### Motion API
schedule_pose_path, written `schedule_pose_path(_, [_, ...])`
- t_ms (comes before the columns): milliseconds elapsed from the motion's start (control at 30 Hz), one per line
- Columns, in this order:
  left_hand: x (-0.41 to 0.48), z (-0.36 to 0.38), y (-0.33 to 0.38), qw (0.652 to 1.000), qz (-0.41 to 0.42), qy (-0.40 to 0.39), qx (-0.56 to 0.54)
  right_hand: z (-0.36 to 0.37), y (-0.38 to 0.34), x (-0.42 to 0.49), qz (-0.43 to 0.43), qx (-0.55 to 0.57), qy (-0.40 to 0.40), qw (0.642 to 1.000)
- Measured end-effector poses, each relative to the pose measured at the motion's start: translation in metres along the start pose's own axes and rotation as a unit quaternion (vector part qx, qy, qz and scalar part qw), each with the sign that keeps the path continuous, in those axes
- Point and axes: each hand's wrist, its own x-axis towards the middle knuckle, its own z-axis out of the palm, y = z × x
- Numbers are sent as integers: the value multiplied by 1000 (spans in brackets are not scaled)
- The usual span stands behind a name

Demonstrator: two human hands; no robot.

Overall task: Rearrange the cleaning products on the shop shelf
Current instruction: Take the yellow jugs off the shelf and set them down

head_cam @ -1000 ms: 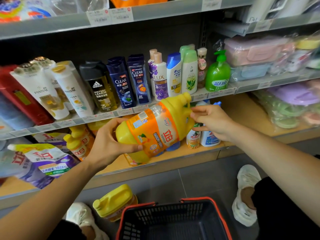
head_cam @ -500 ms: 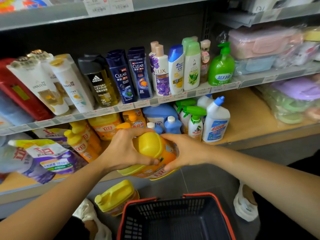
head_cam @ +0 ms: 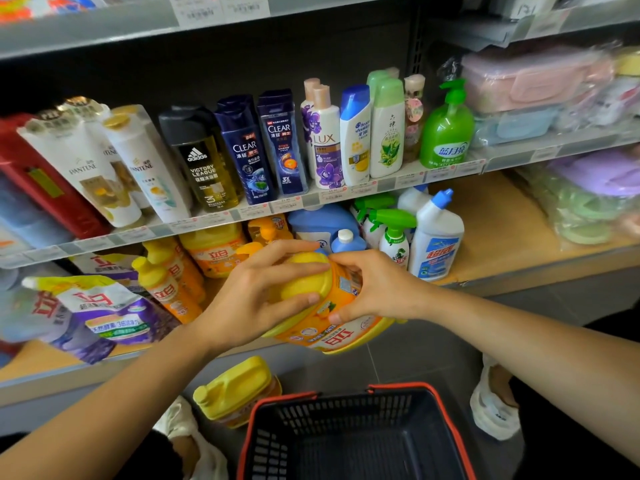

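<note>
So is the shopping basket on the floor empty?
Empty as far as shown: the basket shows only bare dark mesh inside; its near end is cut off.

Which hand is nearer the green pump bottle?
Right. The right hand is below the green pump bottle, slightly left; the left hand is farther left. Both grip the yellow jug.

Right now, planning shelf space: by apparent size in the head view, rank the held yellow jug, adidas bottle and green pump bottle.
Largest: yellow jug, though nearest the camera.
Then adidas bottle and green pump bottle: look alike, unranked.
</note>
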Motion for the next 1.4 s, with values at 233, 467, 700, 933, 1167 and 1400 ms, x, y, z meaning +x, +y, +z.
schedule_pose_path(233, [-7,9,-4,986,124,39,103,2,0,-2,15,-6,24,1000])
schedule_pose_path(467, [-11,14,-8,992,34,112,54,3,-1,0,32,48,73,996])
schedule_pose_path(700, [-13,10,-14,985,-100,135,49,1,1,0,47,122,89,987])
schedule_pose_path(933, [-10,10,-26,958,-233,139,-95,0,4,0,51,152,103,982])
schedule_pose_path(1167, [-13,9,-30,950,-196,150,-194,-2,4,0,54,179,116,975])
schedule_pose_path(1400, [-17,6,-32,943,-215,210,-141,-4,-2,0,51,216,120,968])
